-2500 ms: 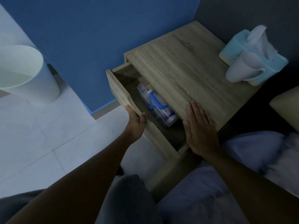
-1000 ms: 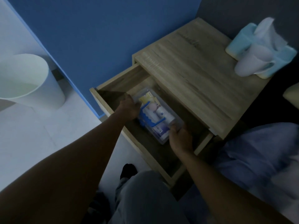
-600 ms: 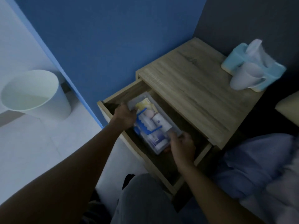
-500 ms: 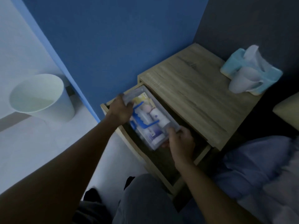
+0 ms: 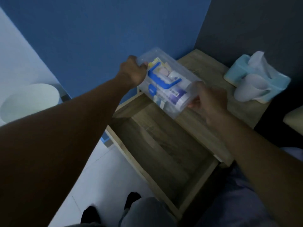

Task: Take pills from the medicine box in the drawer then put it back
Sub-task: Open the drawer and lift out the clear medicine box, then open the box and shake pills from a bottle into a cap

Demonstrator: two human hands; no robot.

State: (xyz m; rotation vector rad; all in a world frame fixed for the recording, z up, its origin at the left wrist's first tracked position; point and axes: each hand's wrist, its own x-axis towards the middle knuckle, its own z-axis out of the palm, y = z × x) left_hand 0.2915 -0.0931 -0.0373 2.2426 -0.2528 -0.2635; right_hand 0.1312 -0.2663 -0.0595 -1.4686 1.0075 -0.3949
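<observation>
The medicine box [image 5: 170, 89] is a clear plastic case with a blue handle on its lid and bottles and packets inside. It hangs in the air above the far end of the open drawer [image 5: 164, 154] and the nightstand's front edge. My left hand [image 5: 133, 72] grips its far end. My right hand [image 5: 208, 99] grips its near end. The wooden drawer stands pulled out below, and nothing shows on its bare bottom.
The wooden nightstand top [image 5: 211, 102] carries a light blue tissue box [image 5: 241, 74] and a pale mug [image 5: 250, 89] at its right. A white bin [image 5: 27, 102] stands on the tiled floor at left. A blue wall rises behind. My knees are below the drawer.
The drawer was pulled out by my left hand. Both hands then reached in, took the medicine box by its ends and lifted it up out of the drawer.
</observation>
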